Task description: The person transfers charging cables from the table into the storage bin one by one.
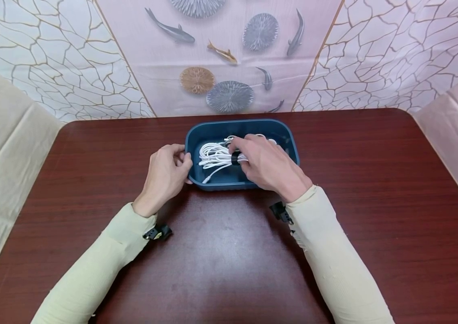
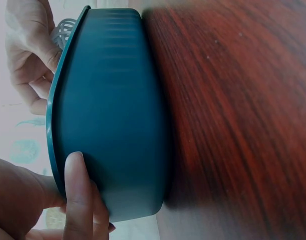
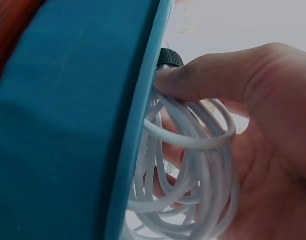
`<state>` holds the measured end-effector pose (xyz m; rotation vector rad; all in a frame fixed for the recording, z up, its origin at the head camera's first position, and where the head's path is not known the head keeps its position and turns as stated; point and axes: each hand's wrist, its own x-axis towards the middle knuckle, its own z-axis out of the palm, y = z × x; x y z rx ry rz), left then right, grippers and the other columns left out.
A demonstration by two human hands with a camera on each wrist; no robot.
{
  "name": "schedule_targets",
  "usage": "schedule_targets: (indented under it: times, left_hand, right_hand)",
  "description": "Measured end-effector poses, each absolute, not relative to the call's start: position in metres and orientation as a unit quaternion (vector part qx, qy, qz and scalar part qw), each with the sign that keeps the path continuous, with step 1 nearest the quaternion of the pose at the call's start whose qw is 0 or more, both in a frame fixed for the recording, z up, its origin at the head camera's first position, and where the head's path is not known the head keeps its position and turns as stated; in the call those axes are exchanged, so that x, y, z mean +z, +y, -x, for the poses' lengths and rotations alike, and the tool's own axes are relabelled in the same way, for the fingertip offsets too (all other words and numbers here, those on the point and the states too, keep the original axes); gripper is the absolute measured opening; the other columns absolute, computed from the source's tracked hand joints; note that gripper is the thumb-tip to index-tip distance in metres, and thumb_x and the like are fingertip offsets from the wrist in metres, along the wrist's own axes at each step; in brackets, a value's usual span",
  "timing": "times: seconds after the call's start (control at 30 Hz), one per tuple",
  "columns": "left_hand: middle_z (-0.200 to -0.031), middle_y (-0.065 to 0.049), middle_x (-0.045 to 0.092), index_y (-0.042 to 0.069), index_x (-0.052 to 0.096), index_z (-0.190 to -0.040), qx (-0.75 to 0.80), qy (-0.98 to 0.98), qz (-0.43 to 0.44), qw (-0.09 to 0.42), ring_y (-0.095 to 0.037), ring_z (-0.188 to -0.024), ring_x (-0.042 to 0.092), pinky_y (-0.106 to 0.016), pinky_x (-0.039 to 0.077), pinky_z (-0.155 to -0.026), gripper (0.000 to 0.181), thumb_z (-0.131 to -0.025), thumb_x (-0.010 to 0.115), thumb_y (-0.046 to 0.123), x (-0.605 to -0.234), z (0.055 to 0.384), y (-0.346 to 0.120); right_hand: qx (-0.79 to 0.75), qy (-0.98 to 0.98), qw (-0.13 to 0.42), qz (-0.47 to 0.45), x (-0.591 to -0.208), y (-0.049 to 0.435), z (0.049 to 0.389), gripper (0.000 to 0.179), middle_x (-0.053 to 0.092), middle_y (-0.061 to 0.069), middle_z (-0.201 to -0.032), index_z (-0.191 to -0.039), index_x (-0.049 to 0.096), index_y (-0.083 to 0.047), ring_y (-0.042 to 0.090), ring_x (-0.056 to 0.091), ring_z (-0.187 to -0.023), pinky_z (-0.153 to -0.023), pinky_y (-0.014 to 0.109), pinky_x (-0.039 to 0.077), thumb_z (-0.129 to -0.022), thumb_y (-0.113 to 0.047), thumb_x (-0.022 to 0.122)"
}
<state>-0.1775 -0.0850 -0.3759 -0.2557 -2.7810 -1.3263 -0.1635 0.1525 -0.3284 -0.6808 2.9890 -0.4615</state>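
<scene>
A dark blue plastic bin (image 1: 242, 185) with rounded corners stands on the table. My left hand (image 1: 167, 168) grips its left end, fingers at the rim; the left wrist view shows a finger (image 2: 78, 185) lying along the outer wall. Inside the bin is a coiled white cable (image 1: 214, 155), bundled by a black strap (image 1: 235, 158). My right hand (image 1: 270, 164) reaches over the near right side and pinches this bundle beside the strap. Up close in the right wrist view, the thumb (image 3: 197, 77) presses on the cable loops (image 3: 192, 165). The right palm hides part of the bin's inside.
The dark red wood-grain table (image 1: 229, 252) extends around the bin. Behind it hangs a patterned cloth (image 1: 229, 54) with fish and round motifs. Pale cloth panels line both sides. A small black camera (image 1: 158, 232) sits on the left wrist, another camera (image 1: 280, 211) on the right.
</scene>
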Motion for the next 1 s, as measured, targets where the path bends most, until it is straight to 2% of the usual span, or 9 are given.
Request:
schedule_targets:
  times: [0.2,0.43,0.63,1.0]
  left_hand:
    - [-0.087,-0.012,0.067,-0.006,0.064,-0.126,-0.429,-0.899,0.084,0.026,-0.014,-0.05,0.067,-0.024,0.06,-0.05,0.034,-0.101,0.054,0.014,-0.3761,0.1774,-0.0853]
    - [-0.087,-0.012,0.067,-0.006,0.064,-0.127,-0.435,-0.896,0.084,0.022,-0.013,-0.05,0.067,-0.024,0.06,-0.05,0.034,-0.101,0.055,0.014,-0.3765,0.1775,-0.0854]
    - [-0.086,-0.012,0.068,-0.007,0.064,-0.126,-0.438,-0.895,0.085,0.023,-0.014,-0.05,0.068,-0.025,0.06,-0.049,0.034,-0.1,0.055,0.012,-0.3765,0.1778,-0.085]
    - [-0.085,-0.012,0.068,-0.006,0.065,-0.125,-0.439,-0.894,0.085,0.025,-0.014,-0.049,0.068,-0.025,0.06,-0.048,0.033,-0.1,0.055,0.012,-0.3766,0.1777,-0.0847]
  right_hand:
    - [-0.143,0.963,0.014,0.23,-0.3284,0.153,0.1635,0.033,0.067,0.008,-0.115,-0.126,0.063,-0.018,0.026,0.058,-0.103,-0.089,0.043,0.054,-0.095,-0.005,0.059]
    - [-0.15,0.96,0.031,0.236,-0.3293,0.1535,0.1646,0.033,0.067,0.01,-0.122,-0.127,0.063,-0.013,0.027,0.059,-0.106,-0.099,0.045,0.053,-0.096,-0.005,0.058]
    - [-0.151,0.959,0.047,0.235,-0.3314,0.1536,0.1661,0.035,0.066,0.01,-0.118,-0.127,0.064,-0.013,0.024,0.058,-0.1,-0.089,0.041,0.055,-0.094,-0.003,0.057]
    - [-0.149,0.956,0.058,0.246,-0.3342,0.1538,0.1673,0.036,0.066,0.009,-0.121,-0.126,0.065,-0.012,0.023,0.059,-0.101,-0.09,0.04,0.055,-0.092,-0.001,0.058]
